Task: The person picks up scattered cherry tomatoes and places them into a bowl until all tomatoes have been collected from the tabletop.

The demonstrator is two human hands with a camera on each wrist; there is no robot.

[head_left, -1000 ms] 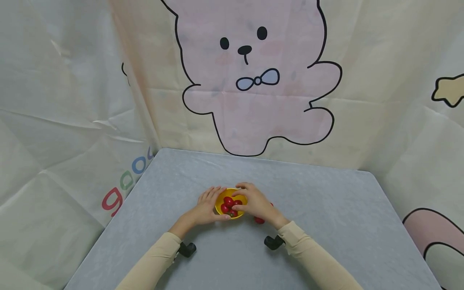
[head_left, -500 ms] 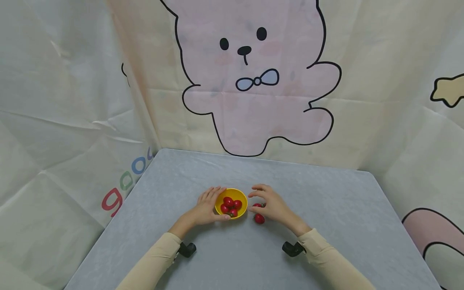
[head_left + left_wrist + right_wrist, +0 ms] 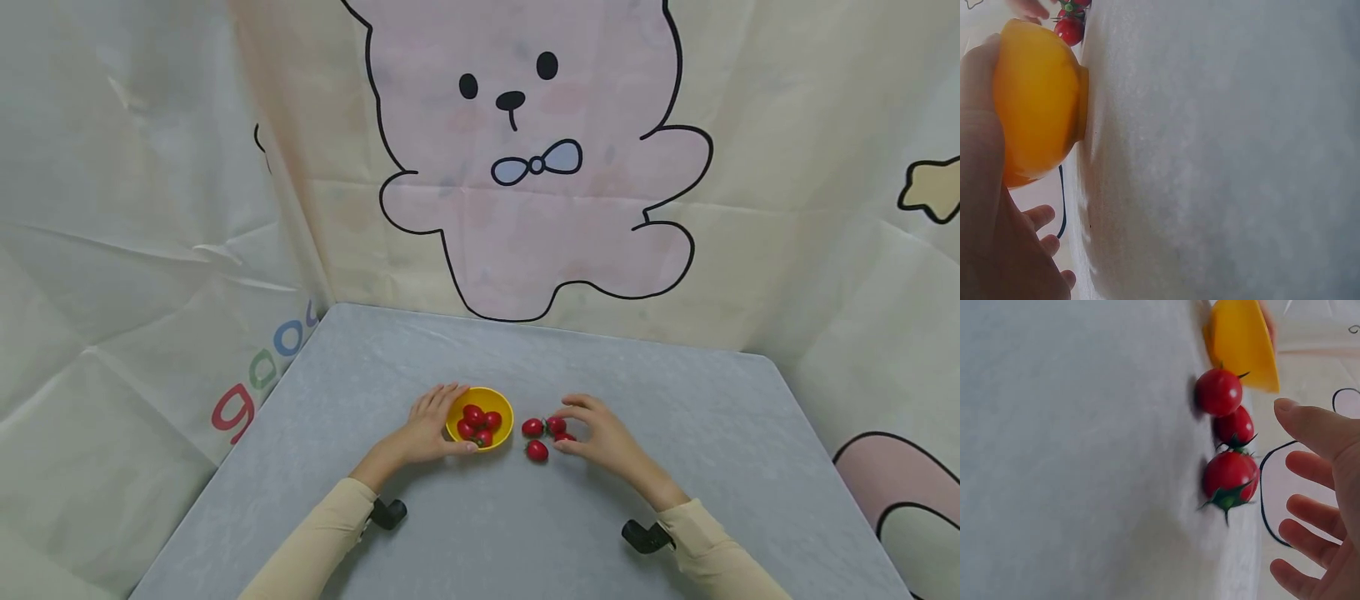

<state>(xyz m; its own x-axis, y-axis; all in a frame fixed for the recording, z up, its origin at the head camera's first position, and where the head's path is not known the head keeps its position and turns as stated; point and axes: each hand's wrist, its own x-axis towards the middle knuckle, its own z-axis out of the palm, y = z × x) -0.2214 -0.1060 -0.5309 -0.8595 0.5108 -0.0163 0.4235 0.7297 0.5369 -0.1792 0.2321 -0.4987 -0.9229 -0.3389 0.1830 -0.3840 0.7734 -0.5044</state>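
A yellow bowl (image 3: 501, 402) stands on the table with several cherry tomatoes (image 3: 473, 416) in it. My left hand (image 3: 429, 427) holds its left side, fingers by the far rim and thumb by the near one. To the right of the bowl, several loose red cherry tomatoes (image 3: 537, 451) lie close together, with green stems. Over the rightmost of them is my right hand (image 3: 606, 437), thumb and fingers spread apart, partly covering one tomato in the head view. In the right wrist view, a gap shows between the thumb and the tomato (image 3: 1229, 475) with a green calyx.
A grey cloth covers the table (image 3: 465, 525). Behind it hangs a cream curtain (image 3: 757, 167) with a printed bear, and another sheet (image 3: 150, 292) hangs at the left. Black wrist cameras (image 3: 647, 537) sit under both forearms.
My right hand has moved from above the bowl to the right, over the loose tomatoes, which are now more exposed. The left hand has stayed at the bowl.
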